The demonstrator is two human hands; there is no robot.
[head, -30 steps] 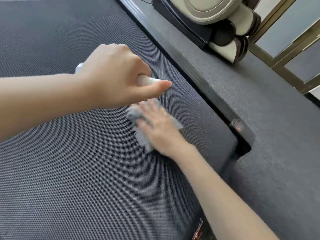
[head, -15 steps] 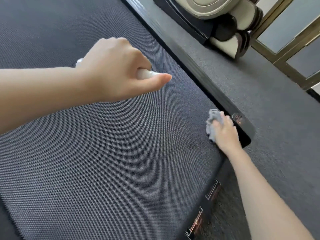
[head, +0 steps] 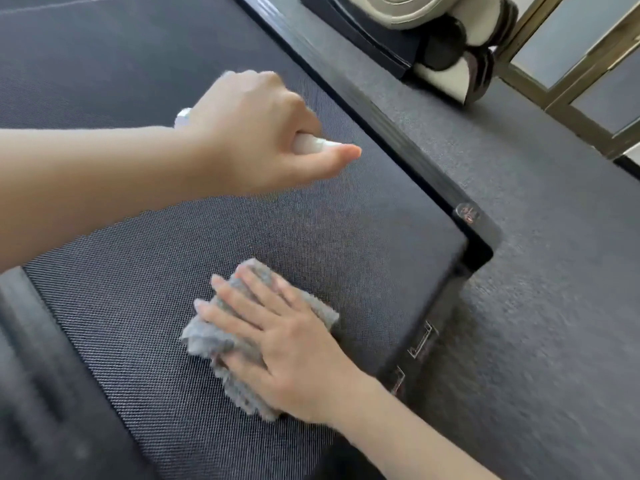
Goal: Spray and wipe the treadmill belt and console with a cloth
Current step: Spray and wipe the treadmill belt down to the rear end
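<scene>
Right hand (head: 281, 348) flat on cloth (head: 204, 336)

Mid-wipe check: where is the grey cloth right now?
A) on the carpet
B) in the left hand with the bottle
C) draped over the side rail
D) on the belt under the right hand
D: the right hand presses the grey cloth onto the treadmill belt with straight fingers; the left hand grips only the white bottle.
</scene>
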